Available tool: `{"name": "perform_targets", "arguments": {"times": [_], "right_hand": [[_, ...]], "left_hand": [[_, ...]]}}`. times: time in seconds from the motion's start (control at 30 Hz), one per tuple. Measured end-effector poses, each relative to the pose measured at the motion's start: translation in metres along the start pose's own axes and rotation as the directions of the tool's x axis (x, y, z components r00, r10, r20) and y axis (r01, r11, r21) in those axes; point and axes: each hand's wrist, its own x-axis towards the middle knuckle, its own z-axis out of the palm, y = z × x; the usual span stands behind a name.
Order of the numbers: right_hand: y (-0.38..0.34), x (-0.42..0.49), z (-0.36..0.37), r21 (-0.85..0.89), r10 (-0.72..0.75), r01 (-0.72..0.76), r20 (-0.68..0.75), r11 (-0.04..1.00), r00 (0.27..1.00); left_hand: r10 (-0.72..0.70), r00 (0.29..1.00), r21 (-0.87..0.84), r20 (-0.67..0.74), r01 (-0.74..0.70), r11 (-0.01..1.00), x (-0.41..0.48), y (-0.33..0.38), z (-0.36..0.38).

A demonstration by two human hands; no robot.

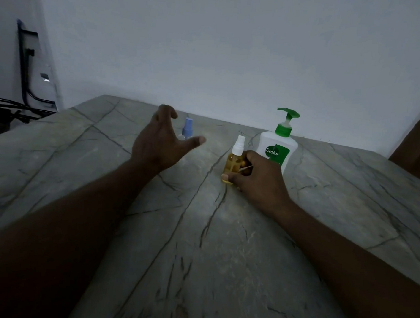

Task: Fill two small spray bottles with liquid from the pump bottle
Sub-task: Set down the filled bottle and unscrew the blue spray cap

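Observation:
A white pump bottle (277, 147) with a green pump head and a green label stands upright at the back right of the marbled table (201, 241). Just left of it stands a small spray bottle (232, 162) with amber liquid and a white spray top; my right hand (258, 179) grips its body, thumb across the base. Further left stands a second small spray bottle (187, 129) with a blue top and a clear body, partly hidden by my left hand (162, 143). That hand hovers in front of it with fingers spread and thumb out, holding nothing.
A white wall runs right behind the table's far edge. Dark cables and a black bracket (26, 64) hang at the far left, beyond the table's corner. A brown wooden edge (414, 151) shows at the far right.

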Motion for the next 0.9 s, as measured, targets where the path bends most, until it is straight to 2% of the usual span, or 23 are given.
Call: {"name": "perform_targets", "arguments": {"times": [0.1, 0.17, 0.63, 0.77, 0.9], "right_hand": [[-0.003, 0.009, 0.007, -0.027, -0.012, 0.013, 0.011, 1.000, 1.000], [-0.004, 0.016, 0.012, -0.034, -0.013, 0.013, 0.005, 0.999, 1.000], [-0.023, 0.066, 0.060, -0.026, -0.014, 0.013, -0.024, 1.000, 1.000], [-0.022, 0.056, 0.050, 0.035, -0.006, 0.007, -0.027, 0.999, 1.000], [-0.022, 0.036, 0.035, 0.059, -0.058, 0.061, -0.046, 0.996, 0.997]], "left_hand": [[-0.065, 0.970, 0.023, 0.236, 0.061, 0.998, 0.001, -0.007, 0.007], [-0.025, 0.957, 0.067, 0.288, 0.006, 0.998, 0.004, -0.010, 0.011], [0.090, 0.955, -0.058, 0.282, -0.077, 0.995, -0.002, -0.001, 0.006], [0.168, 0.931, -0.084, 0.325, -0.148, 0.985, -0.005, 0.008, 0.007], [0.246, 0.902, -0.084, 0.355, -0.231, 0.969, -0.011, 0.018, 0.009]]}}
